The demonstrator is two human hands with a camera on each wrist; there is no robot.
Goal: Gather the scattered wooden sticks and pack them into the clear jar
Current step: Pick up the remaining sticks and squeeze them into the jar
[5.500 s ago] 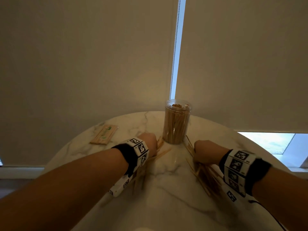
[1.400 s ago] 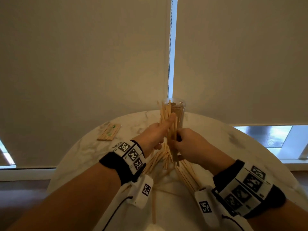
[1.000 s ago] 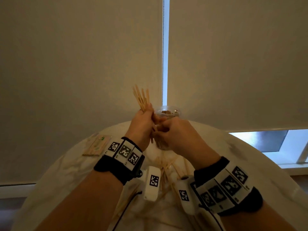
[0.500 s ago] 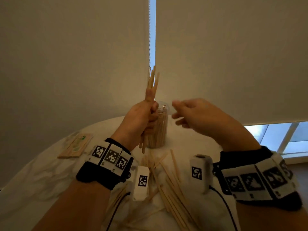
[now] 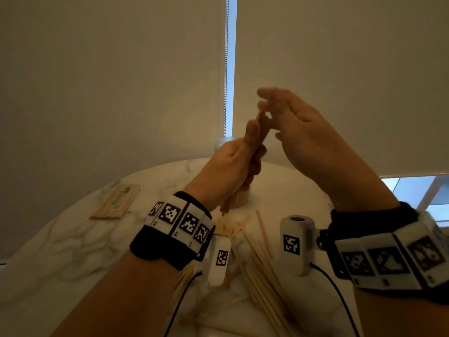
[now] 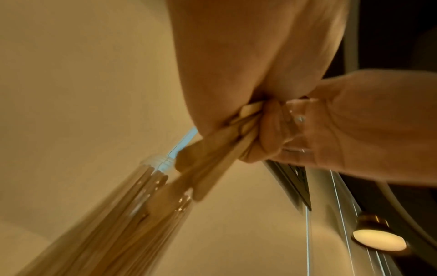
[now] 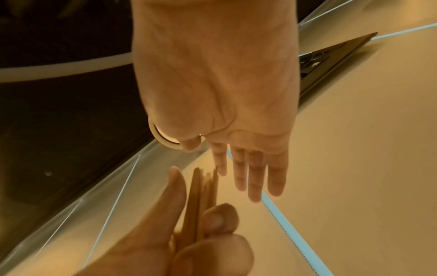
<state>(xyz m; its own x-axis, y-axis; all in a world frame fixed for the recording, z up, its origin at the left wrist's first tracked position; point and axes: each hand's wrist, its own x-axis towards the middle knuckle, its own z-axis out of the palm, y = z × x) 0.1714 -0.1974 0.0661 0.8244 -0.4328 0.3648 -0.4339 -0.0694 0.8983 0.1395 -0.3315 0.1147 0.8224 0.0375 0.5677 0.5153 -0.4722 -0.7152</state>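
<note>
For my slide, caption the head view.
Left hand grips thin wooden sticks; open right hand taps their tops.

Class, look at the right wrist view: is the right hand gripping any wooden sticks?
No: the right hand has straight fingers holding nothing; the left hand grips the sticks.

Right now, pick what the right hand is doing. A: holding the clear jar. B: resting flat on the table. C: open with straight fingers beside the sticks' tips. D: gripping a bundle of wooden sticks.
C: the right hand is open with straight fingers by the tips of the wooden sticks, which the left hand grips.
</note>
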